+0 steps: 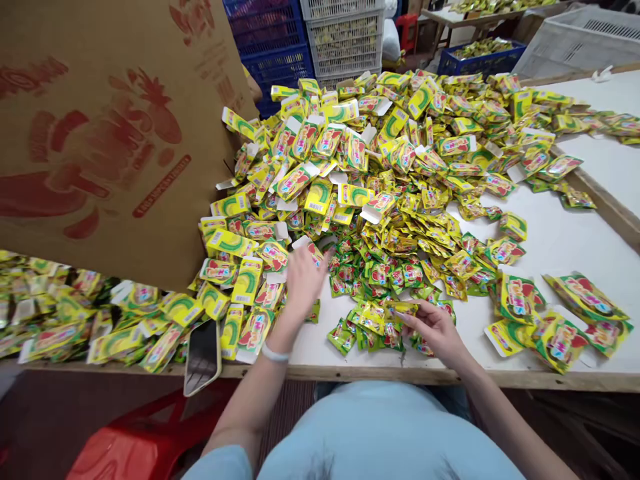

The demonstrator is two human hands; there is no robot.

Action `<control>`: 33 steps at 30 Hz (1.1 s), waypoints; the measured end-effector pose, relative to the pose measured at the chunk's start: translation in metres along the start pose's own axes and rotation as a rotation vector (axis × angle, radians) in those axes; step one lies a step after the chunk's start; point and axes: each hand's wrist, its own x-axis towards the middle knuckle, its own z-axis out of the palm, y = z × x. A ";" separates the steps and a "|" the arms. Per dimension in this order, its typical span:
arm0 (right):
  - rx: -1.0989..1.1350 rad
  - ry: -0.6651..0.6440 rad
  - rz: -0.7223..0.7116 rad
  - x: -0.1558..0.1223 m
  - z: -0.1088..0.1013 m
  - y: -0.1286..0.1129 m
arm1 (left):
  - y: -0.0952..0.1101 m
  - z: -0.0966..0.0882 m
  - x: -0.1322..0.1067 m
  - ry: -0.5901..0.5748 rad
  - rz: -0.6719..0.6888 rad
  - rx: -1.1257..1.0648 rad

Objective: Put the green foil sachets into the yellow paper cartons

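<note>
My left hand (304, 279) reaches over the pile, its thumb and fingers spread apart and slightly blurred. Between them shows a small printed candy box (315, 253) with a white flap; a firm grip on it is not visible. My right hand (436, 331) pinches a small yellow candy packet (404, 308) between thumb and fingers, low over the table. Beneath and beside that hand lie loose yellow and green packets (370, 317). A denser heap of green packets (377, 277) spreads between both hands, and open-flapped yellow boxes (247, 280) lie left of my left hand.
A large brown carton (100, 147) stands at the left on the boxes. A phone (203, 357) leans at the edge of the white table (320, 350). Larger pouches (560, 340) lie at the right. Behind are stacked crates (345, 43); a red stool (127, 440) is below left.
</note>
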 end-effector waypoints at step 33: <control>0.078 0.102 -0.056 -0.001 0.005 -0.042 | 0.011 -0.019 -0.042 -0.370 -0.029 -0.550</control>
